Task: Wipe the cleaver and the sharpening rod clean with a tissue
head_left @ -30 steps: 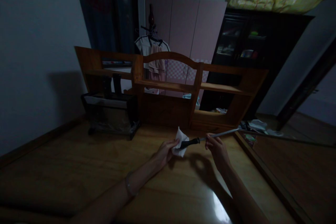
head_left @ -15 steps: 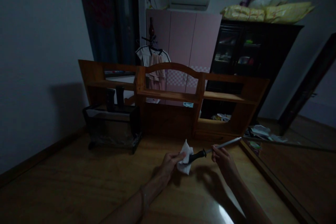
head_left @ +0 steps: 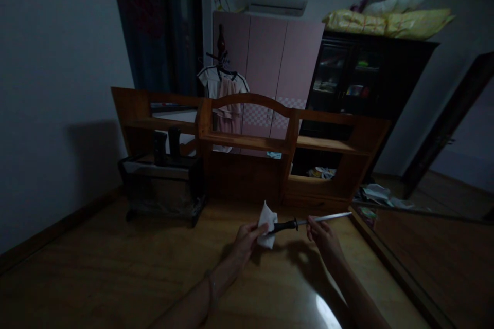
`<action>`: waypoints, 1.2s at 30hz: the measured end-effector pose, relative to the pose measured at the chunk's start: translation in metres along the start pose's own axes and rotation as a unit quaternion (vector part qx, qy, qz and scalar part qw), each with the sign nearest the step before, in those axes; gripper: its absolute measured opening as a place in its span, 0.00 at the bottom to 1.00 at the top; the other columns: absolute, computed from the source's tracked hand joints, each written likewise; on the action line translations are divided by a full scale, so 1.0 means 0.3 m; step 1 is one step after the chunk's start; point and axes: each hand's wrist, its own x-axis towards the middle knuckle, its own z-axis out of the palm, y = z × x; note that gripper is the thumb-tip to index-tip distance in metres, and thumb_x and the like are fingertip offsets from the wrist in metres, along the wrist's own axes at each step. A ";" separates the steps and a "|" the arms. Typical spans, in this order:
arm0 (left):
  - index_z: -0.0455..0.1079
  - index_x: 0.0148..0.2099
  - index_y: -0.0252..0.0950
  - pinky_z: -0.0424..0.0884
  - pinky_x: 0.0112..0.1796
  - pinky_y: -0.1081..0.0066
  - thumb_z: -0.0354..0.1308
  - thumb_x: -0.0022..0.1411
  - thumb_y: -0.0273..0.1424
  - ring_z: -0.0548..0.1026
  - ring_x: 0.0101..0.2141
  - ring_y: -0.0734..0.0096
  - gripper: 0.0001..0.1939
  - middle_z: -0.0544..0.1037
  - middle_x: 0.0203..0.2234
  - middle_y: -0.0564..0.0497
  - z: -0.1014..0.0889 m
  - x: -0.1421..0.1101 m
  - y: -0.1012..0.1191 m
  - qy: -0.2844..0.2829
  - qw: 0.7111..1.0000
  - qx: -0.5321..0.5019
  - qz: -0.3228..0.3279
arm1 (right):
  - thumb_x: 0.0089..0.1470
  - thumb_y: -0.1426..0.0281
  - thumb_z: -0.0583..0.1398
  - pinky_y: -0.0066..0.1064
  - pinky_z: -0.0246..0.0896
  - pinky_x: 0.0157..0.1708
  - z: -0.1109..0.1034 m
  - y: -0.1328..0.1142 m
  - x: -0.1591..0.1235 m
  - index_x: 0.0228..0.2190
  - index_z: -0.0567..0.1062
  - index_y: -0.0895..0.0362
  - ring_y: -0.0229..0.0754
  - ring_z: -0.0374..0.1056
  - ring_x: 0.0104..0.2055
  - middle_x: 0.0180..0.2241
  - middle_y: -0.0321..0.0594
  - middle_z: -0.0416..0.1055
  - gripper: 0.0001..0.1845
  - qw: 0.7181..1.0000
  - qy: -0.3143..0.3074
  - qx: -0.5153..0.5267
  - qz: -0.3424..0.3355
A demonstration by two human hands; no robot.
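My left hand (head_left: 244,240) pinches a white tissue (head_left: 266,214) wrapped about the end of a black handle. That handle belongs to a honing steel (head_left: 284,225), a slim grey rod with a small guard, held almost level and pointing right. On the rod, just past the guard, the fingers of my right hand (head_left: 323,235) are closed. Both hands are above the wooden surface (head_left: 270,288), where their shadows fall. The left fingertips behind the tissue are hidden.
A black knife rack (head_left: 162,190) with two black handles upright in it stands at left. Behind is a wooden shelf unit (head_left: 247,139). A raised wooden edge (head_left: 389,262) runs along the right side, with papers and plastic (head_left: 380,194) beyond it.
The view has tilted up, then shifted slightly. The honing steel has come closer to level. Both hands keep their hold, the left on the tissue-covered handle, the right on the rod.
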 end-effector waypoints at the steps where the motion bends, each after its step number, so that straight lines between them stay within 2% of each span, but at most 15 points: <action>1: 0.77 0.38 0.29 0.66 0.31 0.73 0.71 0.42 0.36 0.75 0.30 0.67 0.20 0.79 0.33 0.43 0.003 0.000 0.003 -0.012 1.000 -0.006 0.001 | 0.39 0.54 0.67 0.30 0.54 0.21 -0.005 0.009 0.004 0.20 0.72 0.56 0.36 0.60 0.19 0.19 0.35 0.68 0.19 1.000 -0.004 0.004 0.009; 4: 0.77 0.40 0.30 0.67 0.33 0.73 0.71 0.44 0.34 0.75 0.32 0.67 0.20 0.79 0.35 0.43 0.011 -0.004 0.014 -0.027 1.000 -0.011 0.006 | 0.41 0.55 0.66 0.28 0.53 0.20 -0.016 0.032 0.010 0.20 0.72 0.56 0.35 0.60 0.19 0.20 0.35 0.68 0.18 0.999 -0.009 0.014 0.043; 7: 0.77 0.40 0.31 0.67 0.33 0.73 0.71 0.44 0.35 0.75 0.31 0.67 0.20 0.79 0.35 0.43 0.013 -0.010 0.022 -0.016 1.000 -0.008 0.007 | 0.42 0.55 0.66 0.28 0.55 0.20 -0.017 0.050 0.009 0.21 0.72 0.56 0.36 0.63 0.20 0.22 0.36 0.69 0.17 0.996 -0.010 0.035 0.078; 13: 0.77 0.39 0.30 0.68 0.34 0.72 0.70 0.45 0.36 0.76 0.32 0.65 0.19 0.80 0.35 0.43 -0.009 -0.009 0.018 -0.010 1.000 0.020 0.010 | 0.45 0.55 0.64 0.27 0.55 0.20 -0.006 0.052 -0.003 0.23 0.73 0.56 0.35 0.63 0.20 0.23 0.37 0.70 0.16 0.992 -0.034 0.072 0.100; 16: 0.77 0.41 0.30 0.68 0.35 0.71 0.69 0.46 0.36 0.76 0.34 0.63 0.20 0.79 0.37 0.42 -0.025 0.005 0.012 -0.008 0.999 0.034 0.020 | 0.44 0.56 0.65 0.28 0.56 0.21 0.004 0.031 -0.012 0.29 0.74 0.54 0.37 0.63 0.21 0.24 0.36 0.70 0.15 0.993 -0.044 0.075 0.080; 20: 0.78 0.40 0.32 0.68 0.35 0.71 0.70 0.45 0.38 0.76 0.34 0.63 0.20 0.80 0.35 0.43 -0.036 0.023 0.018 0.015 0.999 0.036 0.026 | 0.45 0.56 0.64 0.29 0.56 0.23 0.013 0.009 -0.022 0.36 0.75 0.52 0.38 0.63 0.22 0.27 0.37 0.72 0.18 0.997 -0.065 0.038 0.030; 24: 0.78 0.36 0.32 0.69 0.32 0.72 0.70 0.43 0.40 0.76 0.31 0.63 0.20 0.80 0.31 0.44 -0.041 0.024 0.027 0.047 0.997 0.047 0.050 | 0.46 0.55 0.63 0.30 0.55 0.25 0.015 0.016 -0.019 0.33 0.77 0.54 0.38 0.62 0.21 0.28 0.39 0.73 0.17 0.998 -0.067 -0.012 -0.009; 29: 0.78 0.37 0.32 0.69 0.34 0.71 0.71 0.40 0.39 0.77 0.32 0.62 0.21 0.80 0.32 0.45 -0.047 0.019 0.028 0.073 0.995 0.038 0.051 | 0.44 0.53 0.64 0.31 0.57 0.26 0.012 0.021 -0.027 0.25 0.78 0.55 0.39 0.64 0.22 0.22 0.39 0.72 0.17 0.998 -0.045 -0.039 -0.001; 32: 0.78 0.36 0.31 0.68 0.32 0.72 0.72 0.39 0.38 0.76 0.30 0.64 0.21 0.80 0.31 0.44 -0.047 0.018 0.031 0.075 0.996 0.021 0.038 | 0.46 0.54 0.64 0.29 0.57 0.26 0.013 0.010 -0.036 0.26 0.78 0.56 0.38 0.64 0.23 0.21 0.38 0.71 0.17 0.997 -0.064 -0.045 0.007; 36: 0.78 0.35 0.31 0.68 0.29 0.73 0.73 0.37 0.36 0.76 0.28 0.66 0.21 0.80 0.29 0.45 -0.045 0.015 0.038 0.086 0.995 0.027 0.045 | 0.45 0.55 0.64 0.29 0.57 0.25 0.014 0.013 -0.035 0.31 0.78 0.55 0.37 0.63 0.23 0.28 0.39 0.74 0.17 0.997 -0.075 -0.024 0.005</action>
